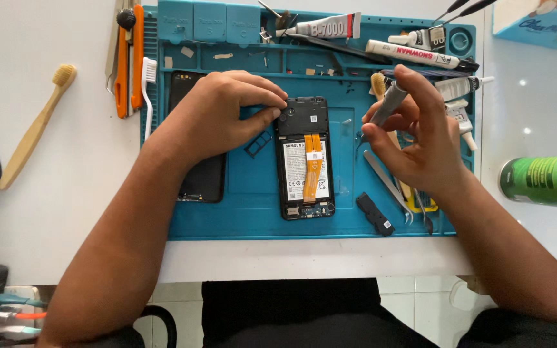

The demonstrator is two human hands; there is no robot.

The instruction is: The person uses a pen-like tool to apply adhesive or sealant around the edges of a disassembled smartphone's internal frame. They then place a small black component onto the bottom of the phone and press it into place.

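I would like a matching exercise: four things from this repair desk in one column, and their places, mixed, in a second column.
Things:
1. opened phone
2. bamboo toothbrush
3. green can
4. grey tool

Places:
A. on the white table, left of the mat
B. held in the right hand
C. middle of the blue mat, touched by the left hand
D. lying at the right edge

Pairs: 1-C, 2-A, 3-D, 4-B
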